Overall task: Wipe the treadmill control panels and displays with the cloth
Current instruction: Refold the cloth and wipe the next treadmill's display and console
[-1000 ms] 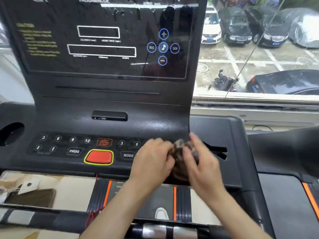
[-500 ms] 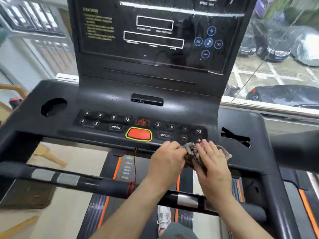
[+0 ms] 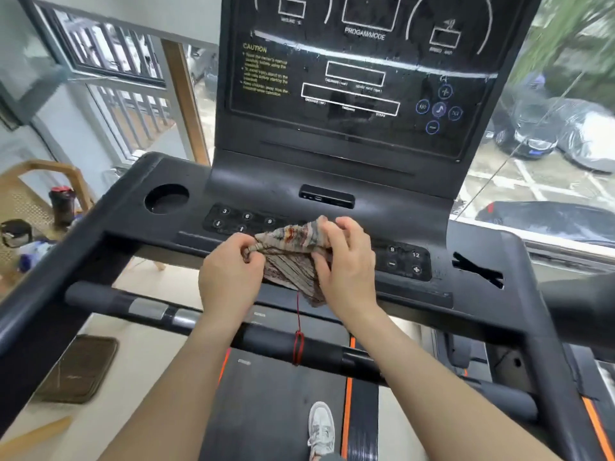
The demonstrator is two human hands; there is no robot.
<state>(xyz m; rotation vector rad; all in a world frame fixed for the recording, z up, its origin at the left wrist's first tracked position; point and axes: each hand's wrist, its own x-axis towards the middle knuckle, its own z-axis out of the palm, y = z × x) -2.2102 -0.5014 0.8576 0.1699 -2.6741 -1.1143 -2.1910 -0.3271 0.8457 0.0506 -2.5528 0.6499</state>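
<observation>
A striped brown and grey cloth (image 3: 291,257) is spread open between my two hands over the middle of the black button panel (image 3: 404,261). My left hand (image 3: 229,277) pinches the cloth's left corner. My right hand (image 3: 347,264) grips its right side, fingers curled over the top edge. The cloth hides the red stop button and the middle keys. Above stands the upright dark display (image 3: 359,74), with water streaks and blue music icons at its right.
A round cup holder (image 3: 166,198) sits at the console's left and a slot (image 3: 477,269) at its right. A grey handlebar (image 3: 146,309) with a red cord (image 3: 298,347) crosses below my wrists. My shoe (image 3: 321,427) stands on the belt. Bottles stand at far left.
The cloth has gone from bunched at the panel's right to unfolded over the panel's middle. Both hands shifted left with it, and the view pulled back and turned left.
</observation>
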